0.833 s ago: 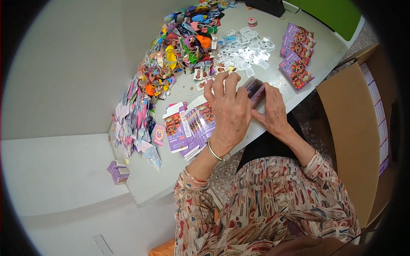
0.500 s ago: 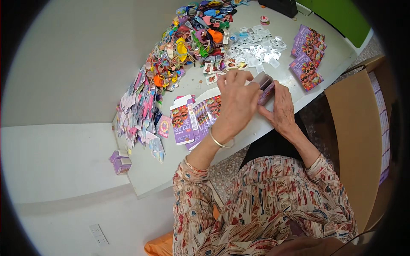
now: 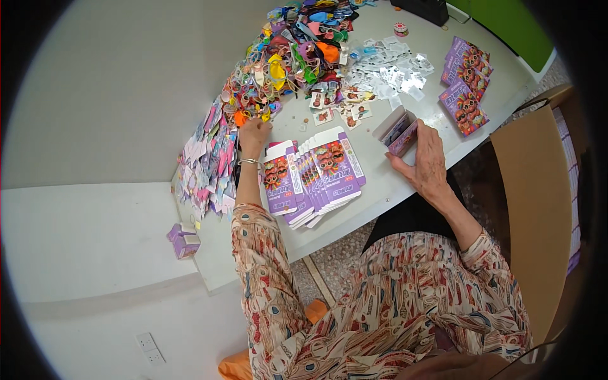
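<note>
My right hand grips a small purple carton, standing on the table with its top flaps open and some contents showing inside. At the near edge of a heap of colourful small trinkets, my left hand has its fingers bent together; whatever they pinch is hidden. Between my arms lies a fanned stack of flat, unfolded purple cartons. Beyond them are several small picture cards. Small clear-and-white packets are spread farther back.
Closed purple boxes lie at the right of the white table. Pastel foil packets heap at the left, near a purple box. A large cardboard carton stands to my right. A round pink-and-white item sits at the back.
My left hand has left the carton's opening and moved left to the edge of the trinket heap. My right hand still holds the carton. The view has shifted slightly.
</note>
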Demonstrator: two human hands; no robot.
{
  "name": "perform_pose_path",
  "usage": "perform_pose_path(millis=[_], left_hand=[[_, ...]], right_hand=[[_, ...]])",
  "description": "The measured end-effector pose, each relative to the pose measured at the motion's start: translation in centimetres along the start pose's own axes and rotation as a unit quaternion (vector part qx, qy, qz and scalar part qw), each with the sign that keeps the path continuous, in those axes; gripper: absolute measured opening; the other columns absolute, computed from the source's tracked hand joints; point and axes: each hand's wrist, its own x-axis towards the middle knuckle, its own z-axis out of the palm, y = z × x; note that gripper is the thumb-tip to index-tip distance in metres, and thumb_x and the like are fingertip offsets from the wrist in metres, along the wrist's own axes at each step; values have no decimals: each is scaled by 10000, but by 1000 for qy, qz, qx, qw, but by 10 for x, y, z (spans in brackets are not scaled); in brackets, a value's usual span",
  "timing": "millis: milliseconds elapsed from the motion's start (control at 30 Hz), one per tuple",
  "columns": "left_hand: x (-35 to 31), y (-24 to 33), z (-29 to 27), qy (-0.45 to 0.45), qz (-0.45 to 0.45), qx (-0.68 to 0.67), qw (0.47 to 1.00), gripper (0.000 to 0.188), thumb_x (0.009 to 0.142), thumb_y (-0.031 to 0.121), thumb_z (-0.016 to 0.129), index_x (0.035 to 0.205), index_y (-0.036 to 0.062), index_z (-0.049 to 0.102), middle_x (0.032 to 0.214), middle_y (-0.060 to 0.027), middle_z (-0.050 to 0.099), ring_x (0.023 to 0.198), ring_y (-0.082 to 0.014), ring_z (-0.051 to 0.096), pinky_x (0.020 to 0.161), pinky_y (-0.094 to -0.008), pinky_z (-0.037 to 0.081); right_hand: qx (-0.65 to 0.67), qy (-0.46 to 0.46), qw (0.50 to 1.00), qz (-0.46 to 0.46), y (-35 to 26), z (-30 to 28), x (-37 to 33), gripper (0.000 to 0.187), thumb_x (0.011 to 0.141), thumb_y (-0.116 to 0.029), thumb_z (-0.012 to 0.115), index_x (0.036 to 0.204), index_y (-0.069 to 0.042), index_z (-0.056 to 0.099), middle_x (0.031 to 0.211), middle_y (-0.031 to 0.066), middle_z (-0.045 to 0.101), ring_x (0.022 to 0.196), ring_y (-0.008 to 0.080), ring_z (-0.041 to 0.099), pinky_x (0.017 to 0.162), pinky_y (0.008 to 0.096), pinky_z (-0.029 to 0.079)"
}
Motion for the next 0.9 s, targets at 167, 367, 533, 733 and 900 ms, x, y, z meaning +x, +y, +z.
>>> perform_pose_path(millis=[167,367,533,733,900], left_hand=[[6,11,12,-13,-39,-5,999,214,711,221,666,811,32,659,851,-176,668,800,-371,639,714,-452,508],[6,-2,12,-54,-62,-88,993,227,684,175,658,823,-1,620,785,-176,653,757,-314,647,691,-399,507],[-11,36,-23,-61,-187,-323,926,141,786,58,641,911,1,609,778,-79,649,615,-139,627,575,-260,519],[-38,203,-83,-86,4,-494,865,103,869,42,634,962,7,606,824,-32,643,680,-84,618,604,-224,517],[-69,262,-77,-76,137,-466,871,87,855,0,624,942,-5,619,829,-28,633,708,-90,605,626,-247,487]], right_hand=[[-7,-1,1000,-4,1,-3,-1,829,698,-230,796,1313,112,357,1079,222,518,994,362,508,900,422,417],[-11,4,1000,-6,-2,-3,1,832,704,-241,796,1315,111,353,1101,227,510,1014,374,499,913,435,414],[17,-16,1000,-4,-2,2,2,835,687,-236,802,1326,53,349,1114,207,507,1019,361,497,904,432,413],[-4,-4,1000,3,5,-7,-1,837,673,-233,806,1323,32,351,1100,196,510,1008,337,499,876,415,409],[-1,-2,1000,-5,-4,-2,4,842,670,-255,805,1312,48,351,1089,191,513,1008,335,500,871,415,407]])
